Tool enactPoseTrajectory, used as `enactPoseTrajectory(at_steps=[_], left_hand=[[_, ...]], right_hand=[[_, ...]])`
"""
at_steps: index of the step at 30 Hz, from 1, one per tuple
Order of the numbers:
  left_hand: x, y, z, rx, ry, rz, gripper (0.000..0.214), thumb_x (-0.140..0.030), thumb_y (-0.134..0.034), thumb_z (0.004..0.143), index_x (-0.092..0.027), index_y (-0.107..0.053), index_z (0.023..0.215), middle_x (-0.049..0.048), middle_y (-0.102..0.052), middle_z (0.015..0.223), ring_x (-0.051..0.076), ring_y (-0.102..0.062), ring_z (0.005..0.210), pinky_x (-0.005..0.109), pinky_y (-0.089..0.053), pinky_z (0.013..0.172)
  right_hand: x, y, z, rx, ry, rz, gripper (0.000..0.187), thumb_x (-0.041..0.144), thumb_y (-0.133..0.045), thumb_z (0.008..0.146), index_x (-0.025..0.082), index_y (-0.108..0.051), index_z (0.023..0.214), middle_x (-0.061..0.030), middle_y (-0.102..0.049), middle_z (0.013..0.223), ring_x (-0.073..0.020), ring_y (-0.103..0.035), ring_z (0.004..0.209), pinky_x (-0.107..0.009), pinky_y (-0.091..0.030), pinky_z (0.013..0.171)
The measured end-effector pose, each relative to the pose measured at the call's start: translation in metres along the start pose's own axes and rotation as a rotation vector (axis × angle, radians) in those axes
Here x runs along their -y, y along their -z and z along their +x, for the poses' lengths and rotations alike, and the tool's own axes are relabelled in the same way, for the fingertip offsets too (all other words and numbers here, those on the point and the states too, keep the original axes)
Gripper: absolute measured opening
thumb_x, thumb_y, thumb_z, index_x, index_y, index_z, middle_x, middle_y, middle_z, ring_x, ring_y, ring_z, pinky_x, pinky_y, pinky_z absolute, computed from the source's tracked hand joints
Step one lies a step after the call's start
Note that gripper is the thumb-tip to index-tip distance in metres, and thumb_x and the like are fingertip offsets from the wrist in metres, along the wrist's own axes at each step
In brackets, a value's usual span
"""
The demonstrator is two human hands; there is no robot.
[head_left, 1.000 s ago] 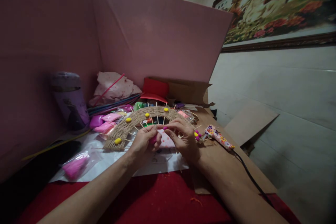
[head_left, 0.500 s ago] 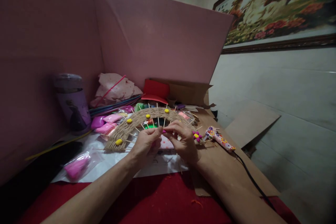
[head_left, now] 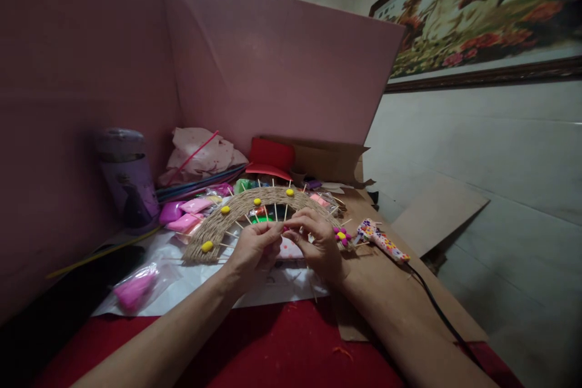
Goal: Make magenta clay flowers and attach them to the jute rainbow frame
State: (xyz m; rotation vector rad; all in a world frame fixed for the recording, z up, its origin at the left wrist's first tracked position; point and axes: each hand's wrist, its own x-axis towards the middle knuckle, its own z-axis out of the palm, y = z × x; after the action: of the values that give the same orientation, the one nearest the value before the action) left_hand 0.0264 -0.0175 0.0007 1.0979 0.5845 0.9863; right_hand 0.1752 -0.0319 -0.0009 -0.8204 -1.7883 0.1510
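Observation:
Small and magenta, a piece of clay (head_left: 286, 228) shows between my fingertips, mostly covered by them. My left hand (head_left: 258, 248) pinches at it from one side with thumb and forefinger. From the other side my right hand (head_left: 319, 244) is closed on it, fingers curled. Behind both hands lies an arch woven of tan twine (head_left: 240, 209) over thin sticks that poke out along both edges. Several yellow clay ovals (head_left: 225, 210) sit spaced along the arch. A magenta flower with a yellow centre (head_left: 342, 236) is at its right end, beside my right hand.
On the right, a patterned glue gun (head_left: 384, 242) with a black cord lies on cardboard (head_left: 431, 297). Bagged pink clay (head_left: 135, 292) lies at left front, with more packets (head_left: 188, 222) behind. A purple tumbler (head_left: 127, 182) stands at far left, near a pink panel (head_left: 282, 66).
Both hands stay nearly in place, their fingertips shifting slightly around the magenta clay. The whole view has moved a few pixels.

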Motion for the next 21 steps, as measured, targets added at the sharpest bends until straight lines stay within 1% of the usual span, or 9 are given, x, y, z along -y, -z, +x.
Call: enactPoseTrajectory(at_steps=[3, 6, 8, 10, 13, 15, 17, 19, 21], left_hand=[[0.001, 0.002, 0.002, 0.022, 0.007, -0.007, 0.039, -0.047, -0.069, 0.067, -0.016, -0.048, 0.059, -0.0084, -0.035, 0.042, 0.002, -0.023, 0.034, 0.017, -0.015, 0.034], [0.002, 0.001, 0.001, 0.039, 0.001, -0.030, 0.033, -0.042, -0.070, 0.069, -0.015, -0.051, 0.063, -0.0087, -0.034, 0.043, 0.002, -0.022, 0.035, 0.017, -0.015, 0.035], [0.000, -0.001, -0.003, 0.103, -0.011, -0.046, 0.028, -0.040, -0.067, 0.073, -0.014, -0.056, 0.070, -0.0086, -0.035, 0.042, 0.002, -0.023, 0.035, 0.017, -0.015, 0.035], [-0.004, -0.004, -0.008, 0.221, -0.006, -0.043, 0.025, -0.038, -0.065, 0.075, -0.014, -0.058, 0.071, -0.0070, -0.039, 0.043, 0.003, -0.026, 0.035, 0.018, -0.016, 0.036], [-0.016, -0.006, -0.014, 0.365, 0.030, -0.048, 0.025, -0.037, -0.067, 0.073, -0.014, -0.058, 0.068, -0.0050, -0.043, 0.043, 0.004, -0.029, 0.036, 0.019, -0.017, 0.036], [-0.025, -0.004, -0.014, 0.312, 0.019, -0.085, 0.026, -0.040, -0.066, 0.074, -0.014, -0.059, 0.072, -0.0066, -0.038, 0.042, 0.004, -0.026, 0.036, 0.018, -0.016, 0.037], [-0.033, 0.001, -0.010, 0.184, -0.054, -0.135, 0.028, -0.040, -0.068, 0.071, -0.014, -0.058, 0.074, -0.0076, -0.035, 0.044, 0.003, -0.026, 0.038, 0.017, -0.015, 0.038], [-0.036, 0.007, -0.004, 0.072, -0.119, -0.159, 0.028, -0.036, -0.072, 0.067, -0.014, -0.055, 0.070, -0.0076, -0.035, 0.046, 0.003, -0.026, 0.040, 0.017, -0.014, 0.038], [-0.032, 0.010, 0.000, 0.030, -0.097, -0.156, 0.031, -0.033, -0.075, 0.064, -0.014, -0.051, 0.063, -0.0077, -0.034, 0.046, 0.002, -0.025, 0.040, 0.017, -0.013, 0.038]], right_hand=[[-0.001, 0.001, 0.001, -0.004, -0.005, 0.024, 0.008, 0.020, -0.061, 0.081, 0.021, -0.068, 0.085, -0.0024, -0.054, 0.078, -0.0130, -0.052, 0.068, -0.025, -0.042, 0.057], [0.002, 0.004, 0.002, -0.005, -0.022, 0.065, 0.013, 0.027, -0.059, 0.083, 0.022, -0.068, 0.091, -0.0039, -0.057, 0.083, -0.0142, -0.053, 0.073, -0.026, -0.044, 0.062], [0.005, 0.005, 0.002, -0.013, -0.079, 0.147, 0.026, 0.038, -0.050, 0.088, 0.022, -0.067, 0.099, -0.0050, -0.059, 0.087, -0.0140, -0.054, 0.072, -0.027, -0.045, 0.063], [0.007, 0.004, 0.001, 0.059, -0.183, 0.262, 0.045, 0.051, -0.035, 0.091, 0.019, -0.066, 0.100, -0.0045, -0.061, 0.082, -0.0122, -0.053, 0.062, -0.025, -0.045, 0.057], [0.005, -0.001, -0.004, 0.300, -0.345, 0.393, 0.071, 0.065, -0.018, 0.087, 0.015, -0.066, 0.073, -0.0005, -0.053, 0.054, -0.0095, -0.044, 0.043, -0.023, -0.037, 0.042], [0.001, -0.002, -0.006, 0.343, -0.398, 0.412, 0.070, 0.064, -0.022, 0.087, 0.015, -0.058, 0.053, 0.0021, -0.042, 0.040, -0.0083, -0.037, 0.036, -0.022, -0.029, 0.037], [-0.001, 0.000, -0.006, 0.198, -0.355, 0.372, 0.062, 0.060, -0.037, 0.086, 0.016, -0.051, 0.046, 0.0038, -0.036, 0.039, -0.0072, -0.033, 0.038, -0.022, -0.026, 0.039], [-0.002, 0.005, -0.005, -0.061, -0.291, 0.290, 0.055, 0.054, -0.045, 0.085, 0.017, -0.045, 0.045, 0.0041, -0.036, 0.043, -0.0072, -0.032, 0.042, -0.022, -0.026, 0.042], [0.000, 0.009, -0.003, -0.235, -0.233, 0.192, 0.046, 0.044, -0.051, 0.086, 0.017, -0.046, 0.049, 0.0043, -0.036, 0.047, -0.0081, -0.034, 0.045, -0.023, -0.028, 0.044]])
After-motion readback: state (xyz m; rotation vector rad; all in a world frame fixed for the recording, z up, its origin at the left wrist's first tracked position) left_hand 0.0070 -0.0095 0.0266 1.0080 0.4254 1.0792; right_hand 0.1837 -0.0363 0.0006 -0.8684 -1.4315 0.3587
